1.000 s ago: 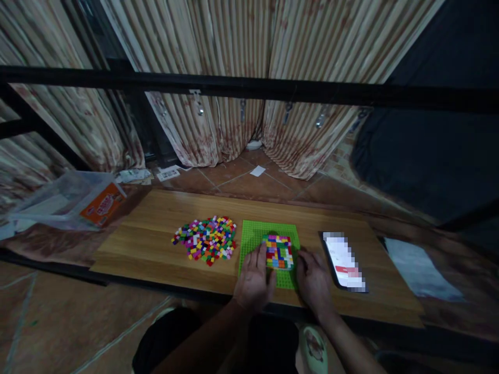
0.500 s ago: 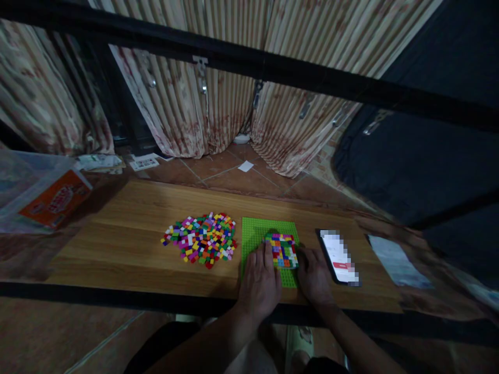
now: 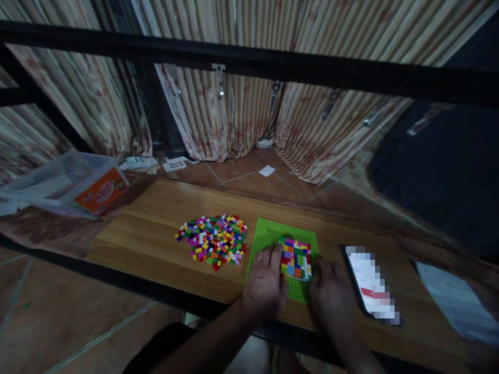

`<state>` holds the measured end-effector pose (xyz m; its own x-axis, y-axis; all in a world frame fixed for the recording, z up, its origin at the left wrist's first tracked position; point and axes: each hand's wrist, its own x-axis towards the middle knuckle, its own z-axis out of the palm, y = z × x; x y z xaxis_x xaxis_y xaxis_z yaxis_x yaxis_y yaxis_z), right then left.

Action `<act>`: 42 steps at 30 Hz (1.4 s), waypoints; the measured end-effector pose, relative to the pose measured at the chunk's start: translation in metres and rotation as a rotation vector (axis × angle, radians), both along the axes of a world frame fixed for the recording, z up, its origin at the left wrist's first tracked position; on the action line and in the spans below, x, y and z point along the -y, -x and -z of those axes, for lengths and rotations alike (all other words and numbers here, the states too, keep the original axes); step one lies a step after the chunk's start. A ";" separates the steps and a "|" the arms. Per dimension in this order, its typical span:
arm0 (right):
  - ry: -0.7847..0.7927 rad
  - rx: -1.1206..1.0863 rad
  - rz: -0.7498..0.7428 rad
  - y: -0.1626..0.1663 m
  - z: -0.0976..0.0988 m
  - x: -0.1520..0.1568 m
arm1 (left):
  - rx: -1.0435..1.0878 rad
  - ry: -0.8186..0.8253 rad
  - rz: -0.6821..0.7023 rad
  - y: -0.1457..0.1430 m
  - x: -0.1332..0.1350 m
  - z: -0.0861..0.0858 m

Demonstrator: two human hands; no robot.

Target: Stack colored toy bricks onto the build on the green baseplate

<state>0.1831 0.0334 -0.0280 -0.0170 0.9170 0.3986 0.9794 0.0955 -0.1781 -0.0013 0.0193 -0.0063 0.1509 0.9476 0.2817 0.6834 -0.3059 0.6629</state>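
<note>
A panel of multicoloured toy building bricks (image 3: 296,258) is on the green studded baseplate (image 3: 268,226). I cannot tell whether it is pressed onto the studs or lifted slightly. My left hand (image 3: 265,283) lies over the baseplate's left part, its bent fingers gripping the panel's left edge. At the opposite edge, my right hand (image 3: 331,291) is closed with its fingertips against the panel; its thumb and palm side are partly hidden. To the left, loose toy bricks (image 3: 216,240) are spread in a heap on the wooden table (image 3: 144,228).
A smartphone (image 3: 370,285) with a lit, pixelated screen lies right of my right hand. Beyond it is a pale, flat sheet or bag (image 3: 454,301). A clear plastic bin (image 3: 66,182) with an orange label stands past the table's left end. A dark bar (image 3: 249,57) crosses above.
The camera view has turned, so the table appears more tilted and the bin shows more fully. Both hands stay at the brick panel's sides.
</note>
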 end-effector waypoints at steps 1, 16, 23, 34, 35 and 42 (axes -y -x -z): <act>0.018 0.006 0.034 0.002 -0.002 -0.002 | 0.017 0.007 0.016 0.004 -0.003 -0.001; 0.143 -0.182 0.108 -0.013 -0.006 -0.048 | 0.225 -0.092 -0.590 0.098 -0.070 -0.035; 0.160 -0.212 0.132 -0.003 -0.010 -0.055 | -0.325 0.250 -0.648 0.132 -0.059 -0.042; 0.099 -0.496 0.201 -0.008 -0.024 -0.045 | -0.281 0.160 -0.641 0.123 -0.055 -0.043; 0.088 -0.564 0.220 -0.005 -0.031 -0.043 | -0.233 0.143 -0.622 0.122 -0.054 -0.044; -0.059 -1.022 -0.142 0.050 -0.065 -0.011 | 0.352 0.086 -0.088 0.083 -0.038 -0.050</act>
<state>0.1334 0.0441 0.0368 0.2486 0.9115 0.3276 0.3424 0.2337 -0.9100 -0.0845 0.0573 0.0441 -0.0245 0.9751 0.2203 0.4298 -0.1886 0.8830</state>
